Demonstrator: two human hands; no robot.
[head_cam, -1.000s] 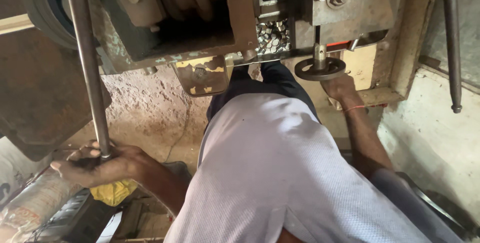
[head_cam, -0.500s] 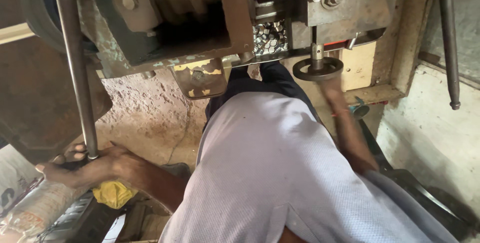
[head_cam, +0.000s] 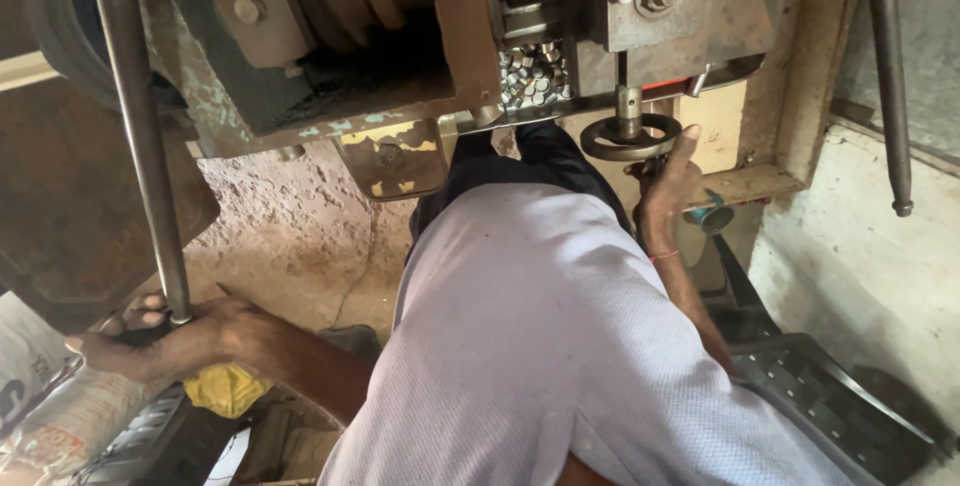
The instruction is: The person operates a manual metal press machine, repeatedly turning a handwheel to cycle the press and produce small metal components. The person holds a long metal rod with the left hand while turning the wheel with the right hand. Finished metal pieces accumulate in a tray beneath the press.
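I look down my own light grey shirt at a worn metal machine [head_cam: 420,36]. My left hand [head_cam: 175,336] is closed around the lower end of a long steel lever rod [head_cam: 140,146] at the left. My right hand [head_cam: 668,186] reaches up to a small dark handwheel [head_cam: 630,136] under the machine's right block, fingers curled against its rim. A heap of small shiny metal pieces [head_cam: 535,71] sits in a pocket of the machine just left of the handwheel.
A second steel rod [head_cam: 890,76] hangs at the right by a pale wall. A dark slatted plastic seat [head_cam: 830,406] lies at lower right. A yellow cloth [head_cam: 225,386] and printed sacks [head_cam: 60,416] sit at lower left. Rough concrete floor lies below the machine.
My right hand dropped away from the handwheel, then came back up onto its rim. My left hand stays on the lever rod, which has shifted slightly left in view.
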